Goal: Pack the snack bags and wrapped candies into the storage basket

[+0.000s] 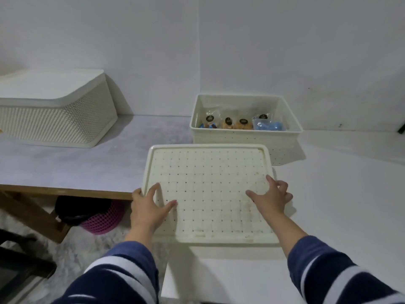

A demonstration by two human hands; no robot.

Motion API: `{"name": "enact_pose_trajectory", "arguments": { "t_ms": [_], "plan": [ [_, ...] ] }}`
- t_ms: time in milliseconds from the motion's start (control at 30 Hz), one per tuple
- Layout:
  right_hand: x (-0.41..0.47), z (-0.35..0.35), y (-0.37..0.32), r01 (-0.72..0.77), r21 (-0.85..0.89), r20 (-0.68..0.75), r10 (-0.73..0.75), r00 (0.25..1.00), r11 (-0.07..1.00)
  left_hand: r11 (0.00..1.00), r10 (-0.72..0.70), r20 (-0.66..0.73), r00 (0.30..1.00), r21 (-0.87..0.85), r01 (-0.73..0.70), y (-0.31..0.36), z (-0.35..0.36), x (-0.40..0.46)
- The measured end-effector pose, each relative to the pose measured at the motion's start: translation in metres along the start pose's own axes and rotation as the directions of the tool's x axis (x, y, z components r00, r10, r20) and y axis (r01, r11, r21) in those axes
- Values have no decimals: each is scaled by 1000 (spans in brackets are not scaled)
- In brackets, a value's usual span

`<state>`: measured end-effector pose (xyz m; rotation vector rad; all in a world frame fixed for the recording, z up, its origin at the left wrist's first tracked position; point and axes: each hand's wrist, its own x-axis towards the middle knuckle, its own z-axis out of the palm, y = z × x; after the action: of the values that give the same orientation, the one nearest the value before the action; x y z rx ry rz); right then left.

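Storage basket (pixel 245 137) is sitting open near the far edge of the white tabletop (pixel 339 194), long axis running left-right; snack bags (pixel 235 123) are lying inside along its near wall. A second lidded basket (pixel 54 113) is sitting far left. I am gripping the woven lid (pixel 208 189) between basket and me: left hand (pixel 149 207) clamping its left rim, right hand (pixel 269 198) its right.
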<state>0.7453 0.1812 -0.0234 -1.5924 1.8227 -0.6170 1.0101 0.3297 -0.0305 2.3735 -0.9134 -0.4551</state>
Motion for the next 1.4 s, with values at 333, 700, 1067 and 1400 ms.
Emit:
{"name": "enact_pose_trajectory", "arguments": {
  "t_ms": [333, 700, 1067, 1400],
  "plan": [
    [41, -75, -59, 151, 9, -181, -147, 972, 989, 987, 162, -147, 976, 10, -162, 95, -40, 32],
    [165, -126, -113, 150, -183, -142, -177, 974, 972, 982, 185, -72, 980, -19, -187, 205, -27, 126],
    [287, -105, -117, 92, -138, 8, -91, 996, 986, 992, 118, 64, 991, -51, -115, 253, 26, 227],
    [306, -92, -99, 126, -229, 58, -116, 992, 965, 986, 163, 131, 978, -63, -156, 249, 36, 247]
  ]
}}
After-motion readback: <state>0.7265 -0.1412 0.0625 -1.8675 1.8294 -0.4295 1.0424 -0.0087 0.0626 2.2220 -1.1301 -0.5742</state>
